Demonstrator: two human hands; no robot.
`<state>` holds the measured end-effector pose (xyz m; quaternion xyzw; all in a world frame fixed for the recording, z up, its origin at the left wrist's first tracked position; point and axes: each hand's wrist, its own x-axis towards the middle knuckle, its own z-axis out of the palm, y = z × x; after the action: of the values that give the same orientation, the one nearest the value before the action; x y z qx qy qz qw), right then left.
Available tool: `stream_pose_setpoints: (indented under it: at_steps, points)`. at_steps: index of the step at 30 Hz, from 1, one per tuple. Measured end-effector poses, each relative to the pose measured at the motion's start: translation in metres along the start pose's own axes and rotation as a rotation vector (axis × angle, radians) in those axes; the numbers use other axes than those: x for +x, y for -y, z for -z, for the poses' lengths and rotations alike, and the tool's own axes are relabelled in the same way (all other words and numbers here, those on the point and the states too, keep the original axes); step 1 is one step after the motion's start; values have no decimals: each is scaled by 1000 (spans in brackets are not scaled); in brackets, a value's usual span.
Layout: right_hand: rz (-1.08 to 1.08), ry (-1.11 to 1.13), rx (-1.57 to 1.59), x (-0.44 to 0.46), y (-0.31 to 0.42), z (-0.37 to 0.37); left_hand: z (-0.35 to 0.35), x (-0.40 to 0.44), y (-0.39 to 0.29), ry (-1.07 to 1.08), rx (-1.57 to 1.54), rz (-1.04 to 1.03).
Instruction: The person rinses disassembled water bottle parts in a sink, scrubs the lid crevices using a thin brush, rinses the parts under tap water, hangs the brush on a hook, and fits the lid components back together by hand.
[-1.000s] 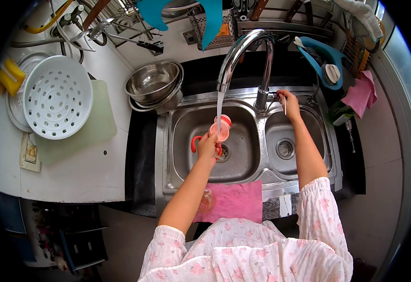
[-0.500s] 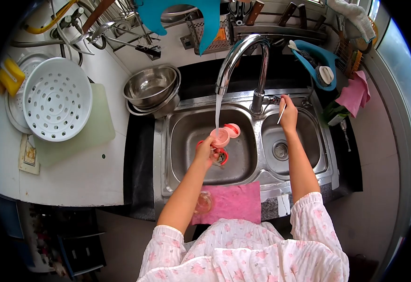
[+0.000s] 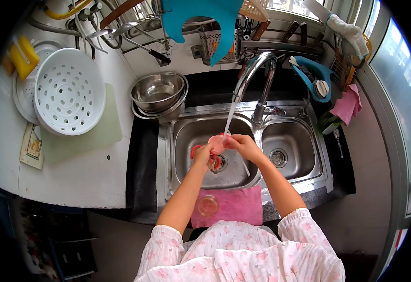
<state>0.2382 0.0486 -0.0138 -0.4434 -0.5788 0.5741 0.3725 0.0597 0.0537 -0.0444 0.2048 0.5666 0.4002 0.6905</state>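
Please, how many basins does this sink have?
2. The large basin is on the left, under the running tap; the small basin is right beside it, on the right. Both have a drain in view.

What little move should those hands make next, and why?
Probably a small turn of the pink lid by the left hand: water from the faucet runs down at only one edge of it, and the right hand, holding a thin white stick, is right beside it.
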Motion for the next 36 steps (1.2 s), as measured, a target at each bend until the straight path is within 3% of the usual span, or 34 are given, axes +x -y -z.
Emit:
stream_pose_setpoints:
  at_steps: [5, 9, 14, 21, 23, 25, 27, 29, 32, 35, 36]
  points:
    - [-28, 33, 126, 9, 0, -24, 34, 1, -10, -20, 12, -58]
    - [-187, -148, 146, 13, 5, -38, 53, -4, -21, -49, 13, -99]
    - [-15, -191, -113, 24, 1, -46, 53, -10, -21, -40, 29, -90]
    - [-40, -249, -142, 35, -6, -44, 26, 4, 0, 67, 71, -94]
    - [37, -277, -113, 34, -8, -41, 14, 12, 6, 79, 117, -94]
    - [18, -299, -83, 24, 0, -38, 0, 11, 5, 129, 25, -13]
    - [108, -210, -69, 11, 11, -29, -9, 14, 6, 149, -4, -10]
    - [29, -200, -221, 1, 4, -7, -14, 19, 6, 167, -34, -9]
    - [-81, -283, -354, -26, 27, 18, -12, 28, 4, 218, -55, 29]
    - [-65, -539, -421, -33, 7, 58, -10, 26, -1, 248, -97, 59]
    - [-5, -663, -588, -32, 2, 73, -10, 19, -3, 250, -122, 77]
